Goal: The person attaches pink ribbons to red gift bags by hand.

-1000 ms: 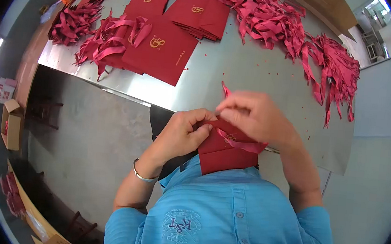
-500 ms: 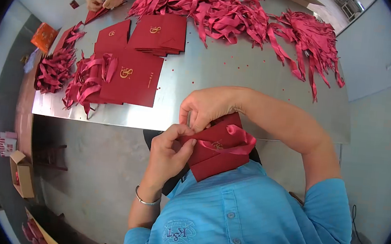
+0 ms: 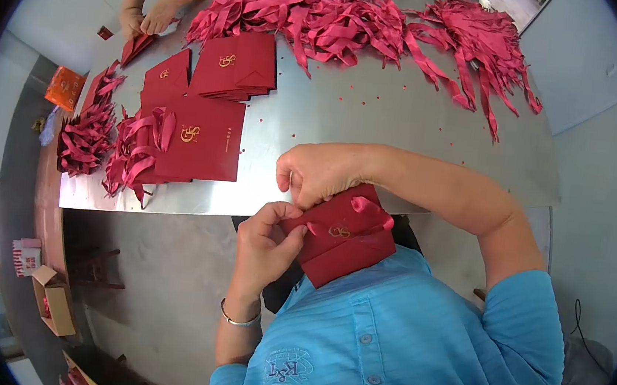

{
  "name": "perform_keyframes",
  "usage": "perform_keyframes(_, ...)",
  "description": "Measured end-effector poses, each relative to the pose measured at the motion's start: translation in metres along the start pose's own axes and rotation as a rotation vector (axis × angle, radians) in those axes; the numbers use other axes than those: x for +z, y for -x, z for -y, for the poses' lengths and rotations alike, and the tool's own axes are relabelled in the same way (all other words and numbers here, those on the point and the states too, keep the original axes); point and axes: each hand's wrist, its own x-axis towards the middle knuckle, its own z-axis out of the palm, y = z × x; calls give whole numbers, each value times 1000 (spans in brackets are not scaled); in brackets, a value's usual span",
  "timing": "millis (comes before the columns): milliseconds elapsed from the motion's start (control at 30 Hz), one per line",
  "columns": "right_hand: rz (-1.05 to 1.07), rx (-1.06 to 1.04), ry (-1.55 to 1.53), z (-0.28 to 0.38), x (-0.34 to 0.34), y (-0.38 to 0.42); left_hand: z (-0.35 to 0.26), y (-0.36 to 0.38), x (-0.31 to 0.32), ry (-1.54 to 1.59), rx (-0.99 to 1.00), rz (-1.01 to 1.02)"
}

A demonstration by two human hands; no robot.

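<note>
— Against our chest, near the surface edge, what do we hold?
— A red envelope (ribbon looped over it). Our left hand has its grip closed on the left corner; our right hand pinches the ribbon at the top edge.

One head-worn camera is looking steeply down and forward with a wide fisheye lens, sitting close over the blue shirt (filling the near edge) and taking in the metal table stretching away to the far side.
</note>
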Motion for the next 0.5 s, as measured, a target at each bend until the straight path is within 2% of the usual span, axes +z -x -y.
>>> perform_keyframes(167, -134, -10, -91, -8, -2, -6, -15, 0, 2, 17, -13, 41)
perform_keyframes(233, -395, -264, 189, -15, 1, -18, -16, -1, 4, -32, -11, 41)
perform_keyframes(267, -398, -263, 187, -18, -1, -21, -16, -1, 5, -12, 23, 48)
perform_keyframes(333, -594, -334, 262, -17, -8, -25, -15, 0, 5, 7, 56, 54)
perform_keyframes(433, -712, -227, 244, -16, -16, -33, -14, 2, 3, 55, 7, 92)
perform_keyframes(500, -687, -258, 182, -23, -18, -35, -15, 3, 1, 102, -25, 105)
